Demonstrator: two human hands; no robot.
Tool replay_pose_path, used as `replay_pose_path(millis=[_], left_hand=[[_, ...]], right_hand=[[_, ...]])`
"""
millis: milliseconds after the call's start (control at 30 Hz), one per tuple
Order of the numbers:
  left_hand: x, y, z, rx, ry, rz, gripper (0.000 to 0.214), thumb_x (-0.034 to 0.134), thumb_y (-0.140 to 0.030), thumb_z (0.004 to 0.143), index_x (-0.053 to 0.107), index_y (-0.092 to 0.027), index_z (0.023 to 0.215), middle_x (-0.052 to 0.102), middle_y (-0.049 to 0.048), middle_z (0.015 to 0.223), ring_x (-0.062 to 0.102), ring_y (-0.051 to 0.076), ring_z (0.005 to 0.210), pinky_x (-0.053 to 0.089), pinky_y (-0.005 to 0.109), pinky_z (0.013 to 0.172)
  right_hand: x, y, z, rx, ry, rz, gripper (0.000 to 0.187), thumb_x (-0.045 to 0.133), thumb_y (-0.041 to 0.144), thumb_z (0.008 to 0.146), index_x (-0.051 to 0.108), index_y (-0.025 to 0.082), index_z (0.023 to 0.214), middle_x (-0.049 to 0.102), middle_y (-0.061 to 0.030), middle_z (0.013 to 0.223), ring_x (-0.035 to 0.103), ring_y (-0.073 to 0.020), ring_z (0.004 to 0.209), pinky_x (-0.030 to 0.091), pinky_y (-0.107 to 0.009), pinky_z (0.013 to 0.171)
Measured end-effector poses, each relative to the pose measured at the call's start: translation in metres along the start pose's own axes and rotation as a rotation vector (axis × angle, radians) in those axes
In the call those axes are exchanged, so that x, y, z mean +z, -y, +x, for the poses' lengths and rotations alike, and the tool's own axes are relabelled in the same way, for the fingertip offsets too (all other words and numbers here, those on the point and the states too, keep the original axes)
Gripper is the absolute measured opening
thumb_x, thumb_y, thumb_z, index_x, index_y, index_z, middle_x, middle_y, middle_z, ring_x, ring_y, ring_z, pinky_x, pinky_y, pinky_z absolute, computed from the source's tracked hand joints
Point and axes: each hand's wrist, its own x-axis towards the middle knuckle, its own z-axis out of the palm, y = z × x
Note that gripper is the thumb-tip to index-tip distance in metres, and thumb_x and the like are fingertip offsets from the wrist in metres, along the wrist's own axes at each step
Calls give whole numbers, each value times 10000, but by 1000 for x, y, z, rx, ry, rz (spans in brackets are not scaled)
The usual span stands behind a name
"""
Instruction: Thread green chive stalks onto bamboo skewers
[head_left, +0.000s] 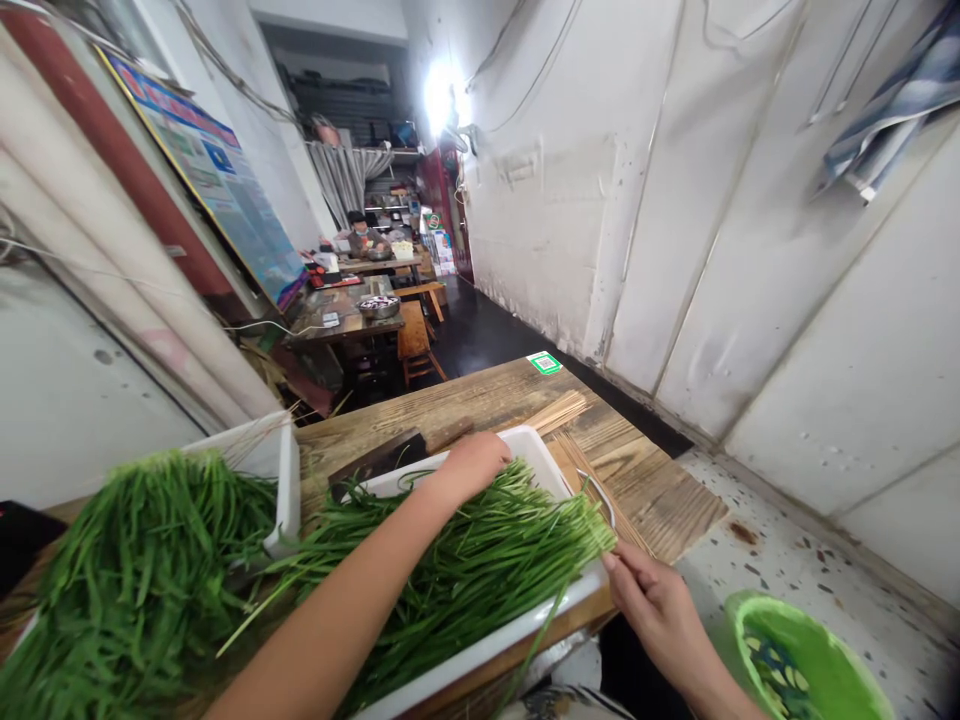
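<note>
A white tray (487, 635) on the wooden table is heaped with long garlic chives (480, 550), their pale stem ends toward the right. My left hand (476, 468) reaches across the heap to the tray's far side, fingers curled down at the chive stems; its fingertips are mostly hidden. At the tray's right end, my right hand (649, 595) has thumb and forefinger pinched together against the pale stem ends. Whatever lies in that pinch is too small to make out. Thin bamboo skewers (551, 412) lie on the table just beyond the tray, near a metal handle (598, 498).
A second white tray (289, 480) at left holds more chives. Behind the trays lies a dark cleaver (382, 462). A green bucket (810, 660) stands on the floor at right. Farther back, a person (367, 240) sits at a table near a metal bowl (379, 306).
</note>
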Motion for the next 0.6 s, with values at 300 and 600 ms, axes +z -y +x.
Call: replay_pose_path(millis=[300, 600], left_hand=[[26, -2, 12, -127, 46, 53, 197, 590, -128, 678, 727, -84, 812, 692, 232, 950, 639, 336, 925, 463, 356, 745], [25, -2, -8, 20, -194, -733, 174, 584, -253, 690, 712, -149, 744, 720, 49, 762, 636, 192, 735, 447, 265, 695]], right_hand=[[1, -4, 4, 34, 35, 44, 312, 414, 375, 910, 391, 201, 652, 279, 49, 590, 298, -109, 518, 271, -220, 469], [7, 10, 17, -18, 36, 30, 302, 396, 347, 918, 395, 197, 656, 292, 49, 598, 317, -111, 533, 273, -221, 488]])
